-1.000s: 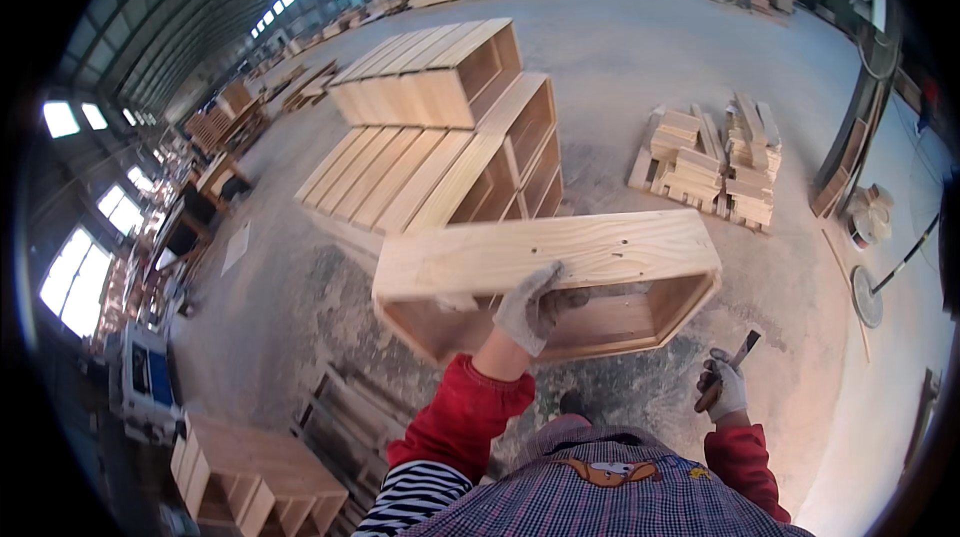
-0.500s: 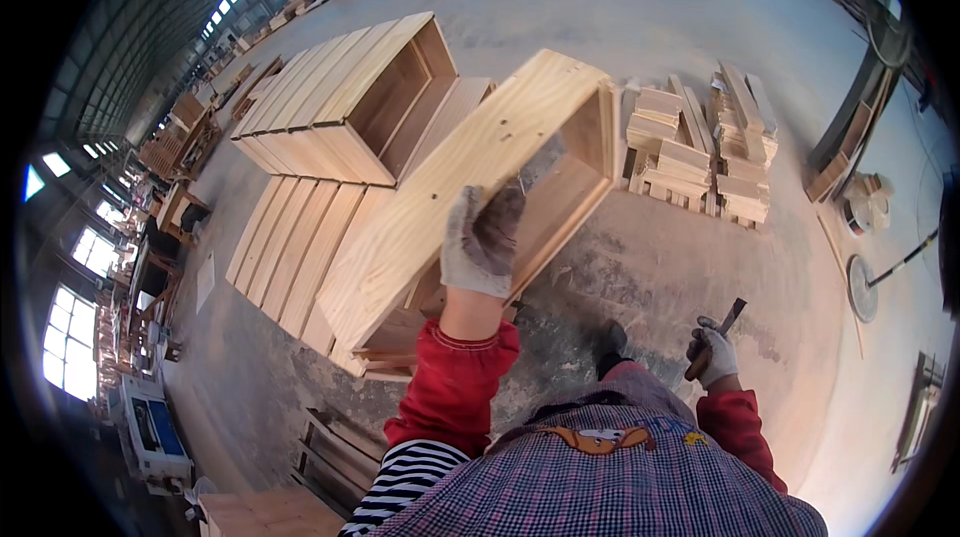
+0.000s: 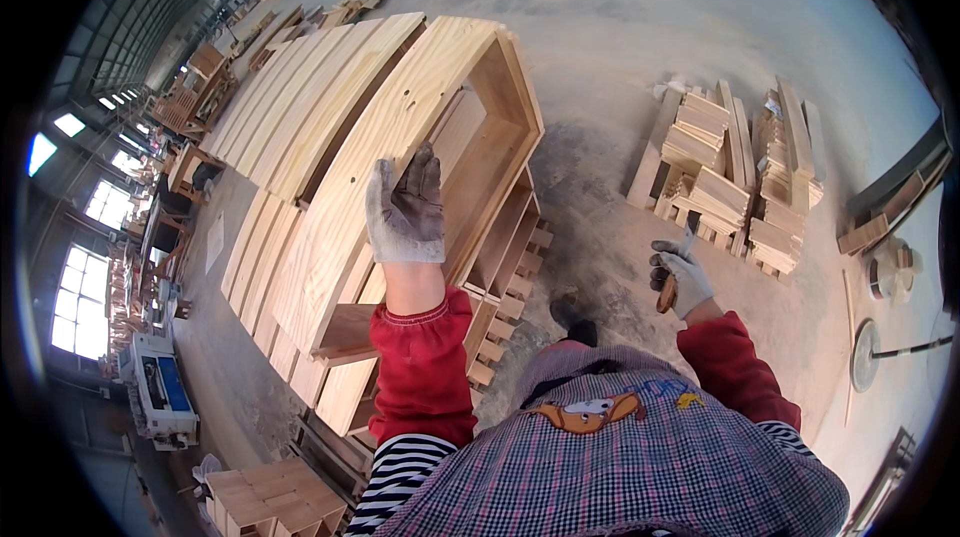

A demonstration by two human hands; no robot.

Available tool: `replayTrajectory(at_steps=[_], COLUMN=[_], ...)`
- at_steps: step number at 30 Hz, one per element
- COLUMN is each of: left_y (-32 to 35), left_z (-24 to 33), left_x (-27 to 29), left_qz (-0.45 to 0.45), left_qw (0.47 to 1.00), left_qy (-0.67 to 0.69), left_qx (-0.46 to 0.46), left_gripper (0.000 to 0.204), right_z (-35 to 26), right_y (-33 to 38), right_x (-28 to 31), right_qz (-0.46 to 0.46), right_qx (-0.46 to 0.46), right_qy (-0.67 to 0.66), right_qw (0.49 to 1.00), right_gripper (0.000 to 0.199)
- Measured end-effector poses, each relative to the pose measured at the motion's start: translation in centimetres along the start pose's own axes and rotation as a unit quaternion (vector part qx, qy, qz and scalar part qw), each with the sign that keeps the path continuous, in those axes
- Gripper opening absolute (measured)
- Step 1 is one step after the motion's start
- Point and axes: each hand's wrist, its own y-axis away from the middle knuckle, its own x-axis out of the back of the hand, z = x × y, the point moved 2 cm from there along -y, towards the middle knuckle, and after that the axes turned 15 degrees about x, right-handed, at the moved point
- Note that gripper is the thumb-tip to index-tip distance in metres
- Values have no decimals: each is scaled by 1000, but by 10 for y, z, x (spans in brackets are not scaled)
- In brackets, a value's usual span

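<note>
My left hand [image 3: 407,209], in a grey-stained white glove, is closed around the near long board of a pale rectangular wooden frame [image 3: 345,182]. Its fingers reach over the edge into the opening. The frame sits tilted over similar frames [image 3: 505,242] stacked on a slatted pallet; whether it touches them everywhere I cannot tell. To the right, away from the stack, my gloved right hand [image 3: 686,277] is closed on a flat-bladed tool [image 3: 667,295] with a wooden handle. Its thin dark blade points up past the fingers; its exact kind is unclear.
A row of wooden frames [image 3: 310,97] stands behind and left. Two piles of cut boards [image 3: 700,167] lie on the floor to the right. A wooden crate-like piece [image 3: 275,497] is at lower left, near a white-and-blue machine [image 3: 163,387]. A round-based stand [image 3: 866,353] is far right.
My left hand has moved the frame left and lowered it toward the stacked row. My right hand has risen slightly and turned the tool, its blade now edge-on. The view has shifted too.
</note>
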Motion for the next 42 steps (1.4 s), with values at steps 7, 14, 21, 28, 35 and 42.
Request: replayTrajectory(at_steps=[7, 14, 21, 28, 35, 42], left_y=[-93, -139, -175, -194, -201, -195], left_z=[-11, -18, -25, -5, -3, -8], left_x=[-10, -19, 3, 29, 33, 35], left_qz=[-21, -30, -23, 47, 91, 138], left_qw=[999, 999, 997, 997, 993, 988], left_qy=[43, 39, 75, 62, 10, -28], left_qx=[11, 20, 22, -32, -69, -63], left_gripper=[34, 34, 31, 35, 34, 49], right_z=[7, -2, 0, -1, 1, 24], right_y=[-110, -196, -280, -349, -381, -416], right_x=[-30, -81, -90, -87, -93, -100], right_qz=[-17, -16, -81, -131, -156, -228], right_qx=[-53, -53, -68, -85, -128, -124], right_qy=[33, 65, 95, 108, 137, 192], right_qw=[998, 996, 990, 982, 970, 946], right_gripper=[21, 19, 20, 21, 21, 23])
